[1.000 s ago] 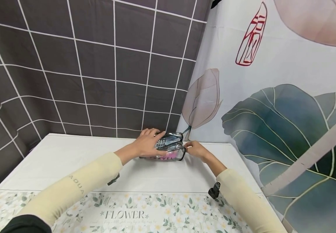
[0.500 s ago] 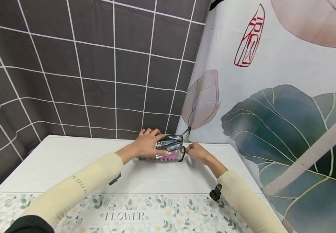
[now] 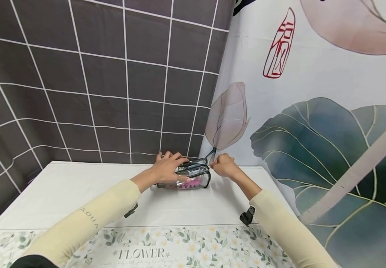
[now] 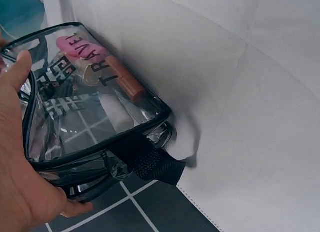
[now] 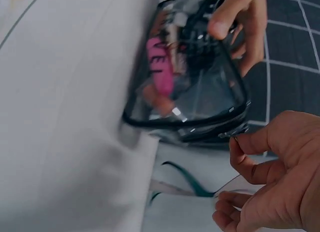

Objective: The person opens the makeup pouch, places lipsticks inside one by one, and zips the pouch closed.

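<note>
A clear toiletry pouch with black piping and the word TRAVEL stands on the white table by the dark wall. My left hand grips it from above, thumb on the near face and fingers over the far side. Through the plastic in the left wrist view show a pink item and a brown tube. At the pouch's right end, my right hand pinches the small zipper pull between thumb and forefinger. In the right wrist view the right hand has its other fingers curled under, close by the pouch's upper corner.
A black webbing strap sticks out from the pouch's other end. Behind the table hangs a dark grid-patterned cloth, with a lotus-print curtain at the right. A floral mat covers the near edge.
My right hand has moved up from beside the pouch's right end toward its upper rear corner. The left hand keeps its grip. The head view has shifted slightly.
</note>
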`<state>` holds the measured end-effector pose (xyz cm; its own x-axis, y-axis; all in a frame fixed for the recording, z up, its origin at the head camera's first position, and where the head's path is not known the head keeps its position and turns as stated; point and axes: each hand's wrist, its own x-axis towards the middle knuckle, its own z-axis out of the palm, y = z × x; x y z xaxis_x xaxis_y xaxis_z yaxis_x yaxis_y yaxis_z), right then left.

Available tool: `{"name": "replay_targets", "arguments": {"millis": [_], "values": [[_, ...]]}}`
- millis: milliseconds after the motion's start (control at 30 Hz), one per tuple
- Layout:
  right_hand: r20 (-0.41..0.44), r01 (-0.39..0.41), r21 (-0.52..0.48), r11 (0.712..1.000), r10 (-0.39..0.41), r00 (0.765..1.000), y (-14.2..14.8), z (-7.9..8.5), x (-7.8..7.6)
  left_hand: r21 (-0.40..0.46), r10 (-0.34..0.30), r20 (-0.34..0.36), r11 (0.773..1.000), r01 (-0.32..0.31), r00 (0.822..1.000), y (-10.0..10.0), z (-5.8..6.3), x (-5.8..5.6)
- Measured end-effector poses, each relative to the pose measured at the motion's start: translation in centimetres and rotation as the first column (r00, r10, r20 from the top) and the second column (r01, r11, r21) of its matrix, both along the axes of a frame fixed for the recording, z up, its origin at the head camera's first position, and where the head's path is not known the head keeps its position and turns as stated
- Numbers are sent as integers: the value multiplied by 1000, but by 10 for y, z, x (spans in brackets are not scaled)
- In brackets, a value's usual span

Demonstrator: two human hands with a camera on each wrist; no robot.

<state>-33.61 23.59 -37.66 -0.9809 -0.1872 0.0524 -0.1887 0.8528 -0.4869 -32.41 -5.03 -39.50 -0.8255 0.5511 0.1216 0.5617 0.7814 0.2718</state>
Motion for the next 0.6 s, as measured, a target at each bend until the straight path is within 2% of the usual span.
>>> {"name": "replay_targets", "arguments": {"millis": [33,233,333,600], "values": [[19,19,7,1000,-19,1000,-9,12,9,2,0,1,1000,0,1000,0,1,0],[5,38,64,997,-39,999,-28,33,23,21,-1,1,1000,1,1000,-1,1,-1],[-2,29,80,996,-29,1000,-36,38,26,21,0,1,1000,0,1000,-2,1,-2],[-22,0,33,999,1,1000,-52,37,29,18,-2,-19,1000,3,1000,-1,1,-5]]}}
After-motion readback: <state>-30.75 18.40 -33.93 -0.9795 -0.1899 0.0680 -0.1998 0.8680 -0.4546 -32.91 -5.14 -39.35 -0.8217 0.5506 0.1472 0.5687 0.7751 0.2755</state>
